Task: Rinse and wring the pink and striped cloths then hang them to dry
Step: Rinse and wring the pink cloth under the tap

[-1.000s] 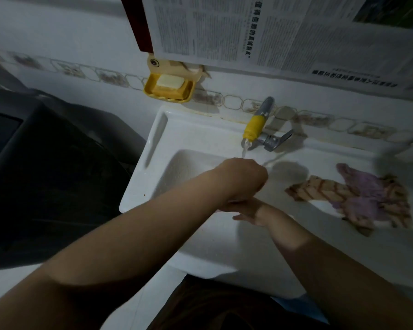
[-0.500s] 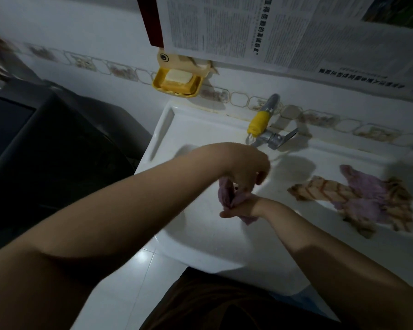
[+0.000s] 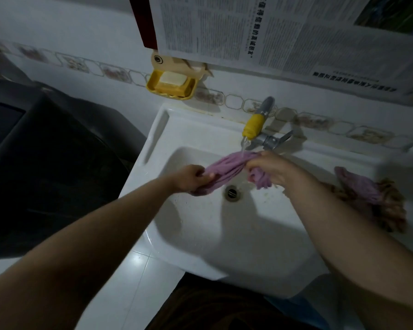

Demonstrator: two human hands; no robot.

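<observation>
A pink cloth (image 3: pixel 227 169) is stretched between my two hands over the white sink basin (image 3: pixel 200 234). My left hand (image 3: pixel 192 177) grips its lower left end. My right hand (image 3: pixel 270 167) grips the other end just below the tap (image 3: pixel 252 126), and water runs onto the cloth there. A loose tail of the cloth hangs from my right hand. On the sink's right ledge lies a second pink cloth (image 3: pixel 358 184) with a brown striped cloth (image 3: pixel 391 210) partly under it, behind my right forearm.
The drain (image 3: pixel 231 192) sits under the stretched cloth. A yellow soap dish (image 3: pixel 172 84) with a bar hangs on the wall above the sink, under newspaper sheets (image 3: pixel 272 32). A dark machine (image 3: pixel 34 163) stands left of the sink.
My hands were bunched together under the tap. They have pulled apart, drawing the pink cloth out into a band under the running water.
</observation>
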